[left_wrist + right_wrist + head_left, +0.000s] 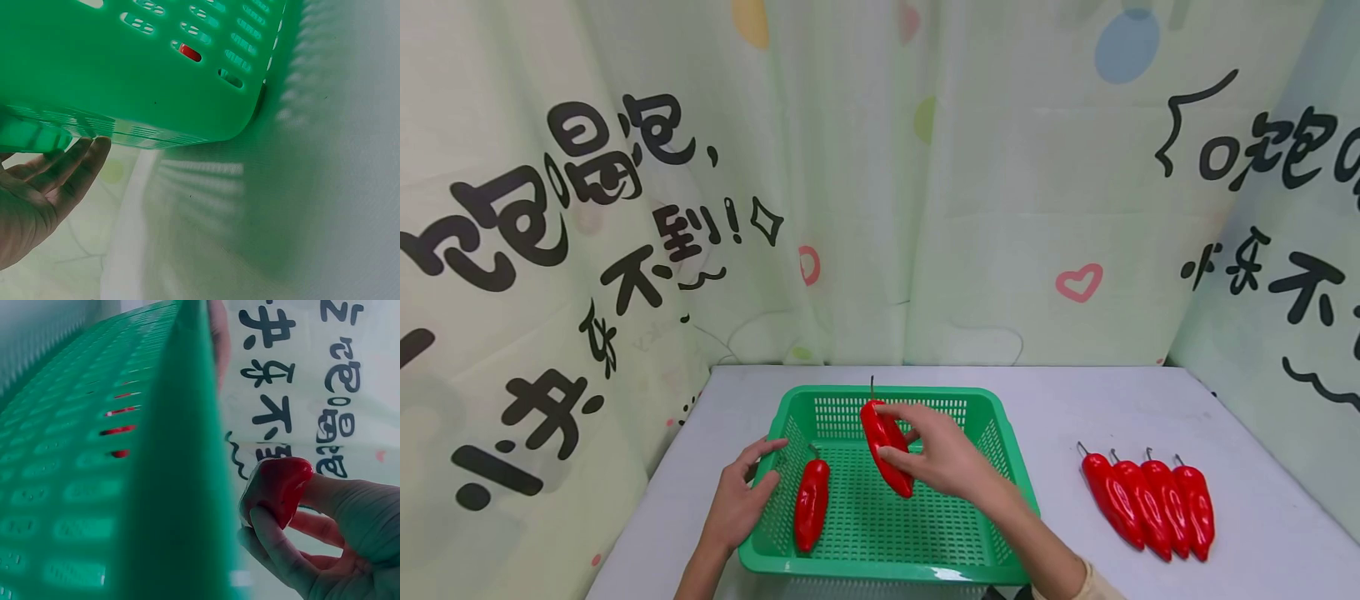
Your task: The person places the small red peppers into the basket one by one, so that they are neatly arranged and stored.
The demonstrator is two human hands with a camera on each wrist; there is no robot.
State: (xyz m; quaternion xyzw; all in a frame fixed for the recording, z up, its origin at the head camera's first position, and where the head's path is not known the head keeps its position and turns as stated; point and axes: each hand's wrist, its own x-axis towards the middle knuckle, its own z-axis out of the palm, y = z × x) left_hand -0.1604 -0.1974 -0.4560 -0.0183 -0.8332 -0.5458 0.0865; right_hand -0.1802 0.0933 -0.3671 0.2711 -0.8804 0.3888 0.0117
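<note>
A red chili pepper (886,450) is pinched between the thumb and fingers of my right hand (951,454), tilted with its dark stem up, over the green basket (880,575). In the right wrist view, the rounded end of this pepper (278,487) shows beyond the blurred basket rim. A second red chili pepper (812,504) lies inside the basket along its left side. My left hand (733,500) rests at the basket's left rim, thumb and index finger extended. The left wrist view has the fingers (81,169) of that hand nearly straight against the basket's outside.
Several red chili peppers (1153,504) lie side by side on the white table (1060,400), right of the basket. A pale curtain (1000,192) with black writing hangs behind the table and along both sides.
</note>
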